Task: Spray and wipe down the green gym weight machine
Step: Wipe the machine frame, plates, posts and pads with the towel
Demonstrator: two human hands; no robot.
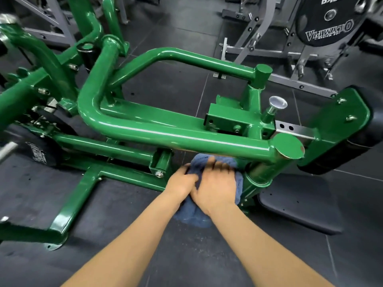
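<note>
The green weight machine (pixel 161 137) fills the middle of the view, with a thick bent tube running left to right. Just below that tube, both my hands are on a blue cloth (pixel 192 216). My left hand (pixel 181 181) grips the cloth's left side with curled fingers. My right hand (pixel 215 183) lies over the cloth with its fingers spread and blurred, pressing it toward the underside of the tube and the upright post (pixel 257 172). No spray bottle is in view.
A black pad on a green plate (pixel 339 129) sticks out at the right, with a chrome pull pin (pixel 276 104) beside it. A black rubber mat (pixel 298 210) lies at lower right. Grey racks and a black weight plate (pixel 327 19) stand behind.
</note>
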